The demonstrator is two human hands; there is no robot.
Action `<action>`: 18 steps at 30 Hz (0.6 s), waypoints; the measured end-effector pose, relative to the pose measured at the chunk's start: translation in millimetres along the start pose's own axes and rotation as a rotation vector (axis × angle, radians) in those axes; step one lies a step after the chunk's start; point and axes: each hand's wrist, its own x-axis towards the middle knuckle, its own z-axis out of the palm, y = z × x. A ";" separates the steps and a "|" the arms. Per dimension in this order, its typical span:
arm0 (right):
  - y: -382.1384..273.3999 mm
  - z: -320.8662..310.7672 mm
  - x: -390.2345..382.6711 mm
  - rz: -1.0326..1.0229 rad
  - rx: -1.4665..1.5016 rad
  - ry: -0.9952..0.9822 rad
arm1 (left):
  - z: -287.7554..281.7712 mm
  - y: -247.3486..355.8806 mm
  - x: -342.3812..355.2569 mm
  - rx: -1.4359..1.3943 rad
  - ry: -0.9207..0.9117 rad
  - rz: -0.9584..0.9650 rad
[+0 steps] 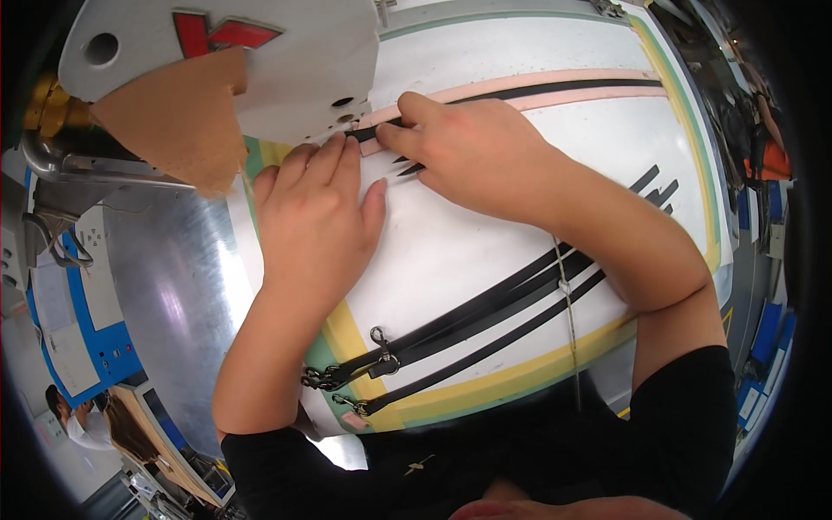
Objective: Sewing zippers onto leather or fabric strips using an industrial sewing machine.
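A narrow black strap runs between two pale pink strips across the far part of the white work surface, its left end beside the machine. My left hand lies over that end, fingers stretched and thumb apart, fingertips touching the strap beside the machine head. Close to its right, my right hand is closed, thumb and forefinger pinching the strap. Two dark pointed tips stick out from under the right palm; the rest of that tool is hidden. Exactly what lies under the left fingertips is hidden.
A grey sewing machine head with a brown sheet piece stands at the far left. Black straps with metal snap hooks lie nearer me. Short black strips lie at right. A cord crosses the straps. Someone sits lower left.
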 end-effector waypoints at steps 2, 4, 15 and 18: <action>1.6 2.1 -0.2 0.021 -0.011 -0.012 | 3.0 -0.1 -0.1 -0.005 0.001 0.003; 5.0 8.4 -0.4 0.008 -0.028 0.024 | 3.5 0.5 -0.2 -0.010 -0.001 0.006; 3.9 2.2 1.8 0.029 -0.018 -0.010 | -5.3 6.2 -4.3 -0.012 -0.036 -0.013; 2.6 0.9 0.4 0.025 -0.037 -0.008 | -8.2 3.3 -6.2 0.051 -0.032 -0.042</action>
